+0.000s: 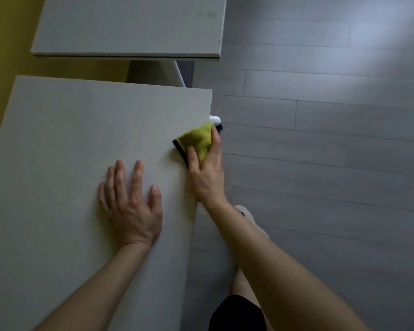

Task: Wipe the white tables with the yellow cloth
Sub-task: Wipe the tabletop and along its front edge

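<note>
Hands: left [132, 209] flat, right [207, 175] round cloth [198, 139]

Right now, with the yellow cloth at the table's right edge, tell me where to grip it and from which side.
Grip the bunched middle of the yellow cloth, from above on the near side, as the right hand holds it between thumb and forefinger. Its dark border lies flat on the white table, leaving little to pinch.
</note>
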The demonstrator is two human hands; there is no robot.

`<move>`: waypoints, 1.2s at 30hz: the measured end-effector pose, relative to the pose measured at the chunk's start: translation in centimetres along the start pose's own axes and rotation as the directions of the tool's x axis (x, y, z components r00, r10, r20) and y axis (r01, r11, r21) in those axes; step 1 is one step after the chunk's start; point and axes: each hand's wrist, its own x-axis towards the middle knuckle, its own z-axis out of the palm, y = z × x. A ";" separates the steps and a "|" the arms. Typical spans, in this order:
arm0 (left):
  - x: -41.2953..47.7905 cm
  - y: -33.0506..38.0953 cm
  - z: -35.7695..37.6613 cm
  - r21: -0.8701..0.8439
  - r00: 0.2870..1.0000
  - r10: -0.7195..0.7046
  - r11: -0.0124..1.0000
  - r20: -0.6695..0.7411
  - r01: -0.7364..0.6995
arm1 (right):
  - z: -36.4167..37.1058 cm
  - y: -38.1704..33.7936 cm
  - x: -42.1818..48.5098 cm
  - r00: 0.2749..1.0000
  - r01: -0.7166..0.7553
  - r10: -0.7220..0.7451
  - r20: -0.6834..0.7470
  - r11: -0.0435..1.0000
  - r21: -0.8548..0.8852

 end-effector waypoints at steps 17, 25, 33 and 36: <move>0.0 0.0 0.1 0.008 1.000 -0.002 1.000 -0.009 0.003 | -0.4 1.1 -2.2 0.988 0.153 -0.154 0.015 0.987 0.039; 0.0 0.0 0.3 0.005 1.000 -0.014 1.000 -0.001 0.014 | -0.4 -0.7 5.5 0.983 0.178 -0.178 -0.052 0.984 0.012; 0.2 -0.4 0.8 0.028 1.000 -0.006 1.000 -0.015 0.006 | -0.3 5.1 -16.6 0.992 0.105 -0.107 0.061 0.994 0.036; 0.2 -0.6 0.8 0.013 1.000 -0.001 1.000 -0.019 0.001 | -0.1 3.8 -13.1 0.995 0.086 -0.090 0.049 0.993 0.077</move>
